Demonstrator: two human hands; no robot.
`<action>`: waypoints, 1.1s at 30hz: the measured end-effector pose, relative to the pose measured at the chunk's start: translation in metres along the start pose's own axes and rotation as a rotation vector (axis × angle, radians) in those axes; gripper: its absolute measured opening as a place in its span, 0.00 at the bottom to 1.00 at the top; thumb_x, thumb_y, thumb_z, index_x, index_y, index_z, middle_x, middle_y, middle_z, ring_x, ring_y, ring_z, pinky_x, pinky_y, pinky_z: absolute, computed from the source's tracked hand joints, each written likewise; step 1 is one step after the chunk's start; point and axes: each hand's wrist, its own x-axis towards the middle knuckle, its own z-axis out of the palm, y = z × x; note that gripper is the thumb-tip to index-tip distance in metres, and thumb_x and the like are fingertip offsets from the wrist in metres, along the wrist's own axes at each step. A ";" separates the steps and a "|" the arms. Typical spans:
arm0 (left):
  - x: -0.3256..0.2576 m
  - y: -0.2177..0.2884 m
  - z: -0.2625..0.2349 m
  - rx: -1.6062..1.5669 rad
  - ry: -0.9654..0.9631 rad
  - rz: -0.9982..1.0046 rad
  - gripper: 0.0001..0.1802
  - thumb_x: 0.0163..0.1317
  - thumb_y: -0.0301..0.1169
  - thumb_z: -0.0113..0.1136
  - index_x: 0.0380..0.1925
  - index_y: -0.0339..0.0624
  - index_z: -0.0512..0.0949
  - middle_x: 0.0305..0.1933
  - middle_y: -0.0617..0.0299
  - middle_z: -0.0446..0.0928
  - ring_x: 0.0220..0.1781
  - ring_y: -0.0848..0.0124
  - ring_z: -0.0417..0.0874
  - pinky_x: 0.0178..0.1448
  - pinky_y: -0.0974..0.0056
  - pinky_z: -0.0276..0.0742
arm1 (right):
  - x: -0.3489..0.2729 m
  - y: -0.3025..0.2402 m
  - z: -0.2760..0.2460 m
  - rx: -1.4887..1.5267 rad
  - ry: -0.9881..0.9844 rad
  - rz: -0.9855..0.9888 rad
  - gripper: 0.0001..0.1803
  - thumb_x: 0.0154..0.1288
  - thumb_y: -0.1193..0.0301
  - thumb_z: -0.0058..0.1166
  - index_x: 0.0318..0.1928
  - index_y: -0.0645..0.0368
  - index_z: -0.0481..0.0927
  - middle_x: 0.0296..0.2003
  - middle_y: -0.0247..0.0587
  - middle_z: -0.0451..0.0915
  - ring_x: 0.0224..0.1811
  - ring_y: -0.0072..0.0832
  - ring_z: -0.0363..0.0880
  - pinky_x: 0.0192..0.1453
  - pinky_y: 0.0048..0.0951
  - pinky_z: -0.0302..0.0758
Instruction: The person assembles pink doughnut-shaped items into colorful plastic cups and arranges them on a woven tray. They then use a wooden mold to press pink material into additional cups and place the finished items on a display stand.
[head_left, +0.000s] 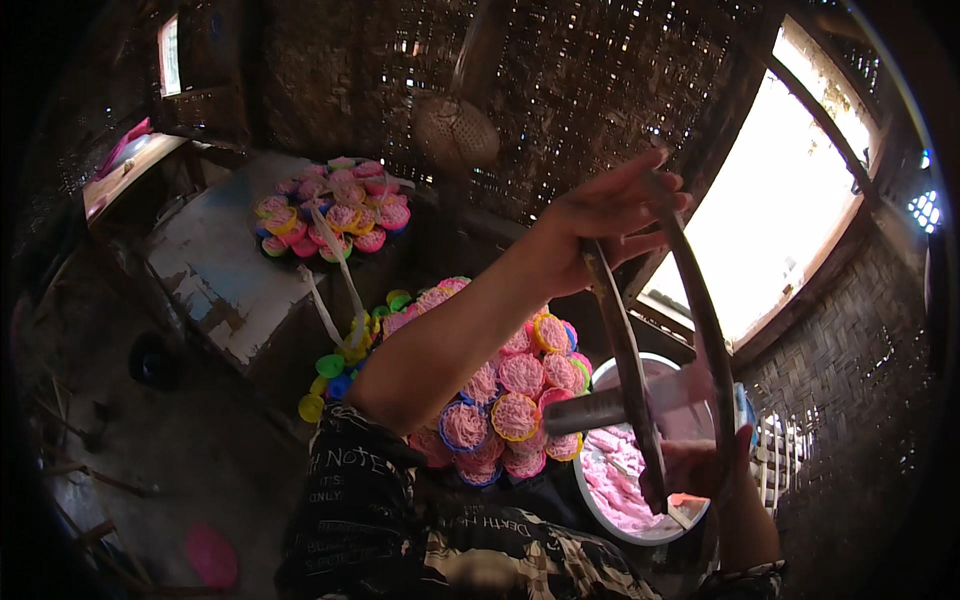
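Observation:
My left hand (625, 215) is raised in front of the window, its fingers around the upper ends of a hand press with two long wooden bars (626, 365). Between the bars sits a grey cylinder (585, 411), blurred, with a pinkish part on its right side. My right hand (692, 466) is low beside the bars, over a pale basin (640, 538) of pink dough (615, 480). A bar covers part of that hand, so its grip is hidden. Left of the basin, many small coloured cups (515, 415) filled with pink strands are heaped together.
A second pile of filled cups (340, 212) stands on a worn board (225, 260) at the back left. Empty coloured cups (330, 366) lie near my left elbow. A ladle-like strainer (457, 132) hangs by the woven wall. A bright window (770, 190) opens at right.

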 end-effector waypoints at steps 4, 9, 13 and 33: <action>-0.016 -0.026 -0.040 -0.286 0.458 -0.172 0.26 0.61 0.56 0.47 0.48 0.48 0.72 0.46 0.63 0.75 0.57 0.63 0.72 0.58 0.55 0.69 | -0.001 -0.013 0.001 -0.082 0.146 0.037 0.58 0.53 0.27 0.26 0.63 0.72 0.55 0.54 0.62 0.68 0.55 0.47 0.70 0.57 0.47 0.66; -0.037 -0.052 -0.073 -0.349 0.461 -0.100 0.29 0.60 0.62 0.38 0.39 0.50 0.74 0.40 0.64 0.76 0.51 0.63 0.76 0.43 0.59 0.76 | 0.002 -0.023 0.005 -0.174 0.407 0.106 0.51 0.56 0.35 0.40 0.61 0.73 0.58 0.53 0.61 0.68 0.55 0.46 0.70 0.57 0.46 0.66; -0.051 -0.054 -0.082 -0.412 0.451 -0.063 0.32 0.60 0.63 0.35 0.38 0.49 0.75 0.39 0.62 0.76 0.48 0.62 0.76 0.34 0.64 0.75 | 0.007 -0.020 0.004 -0.031 0.339 0.136 0.46 0.58 0.40 0.44 0.60 0.72 0.60 0.52 0.58 0.70 0.52 0.45 0.72 0.56 0.45 0.68; -0.061 -0.048 -0.087 -0.258 0.598 -0.041 0.31 0.60 0.64 0.35 0.28 0.51 0.76 0.29 0.64 0.76 0.35 0.64 0.80 0.25 0.68 0.69 | 0.026 -0.014 0.011 -0.310 0.528 0.010 0.28 0.58 0.51 0.53 0.33 0.71 0.75 0.22 0.44 0.76 0.19 0.27 0.76 0.23 0.26 0.75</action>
